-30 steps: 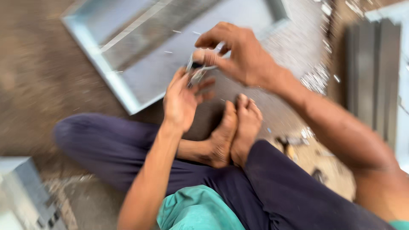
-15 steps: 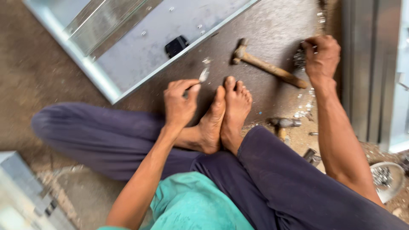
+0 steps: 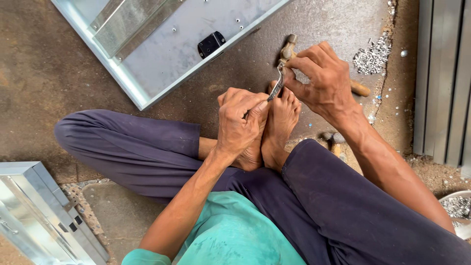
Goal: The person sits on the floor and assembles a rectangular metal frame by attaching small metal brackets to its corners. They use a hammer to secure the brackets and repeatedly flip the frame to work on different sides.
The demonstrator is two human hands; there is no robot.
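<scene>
A thin metal strip (image 3: 276, 88) is being gripped between both hands: pinched at its lower end by the closed left hand (image 3: 240, 122), clasped at its upper end by the right hand (image 3: 321, 78). A hammer (image 3: 294, 54) is lying just beyond the right hand.

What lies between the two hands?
A thin metal strip spans the gap between left hand and right hand, pinched by both, above the toes; head view.

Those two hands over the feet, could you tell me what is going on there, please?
A person sits cross-legged on the floor, and both hands hold a small metal strip above the bare feet. The right hand pinches its upper end; the left hand grips its lower end. A hammer lies on the floor under the right hand, beside a pile of small metal bits. A grey sheet-metal panel lies ahead.
</scene>
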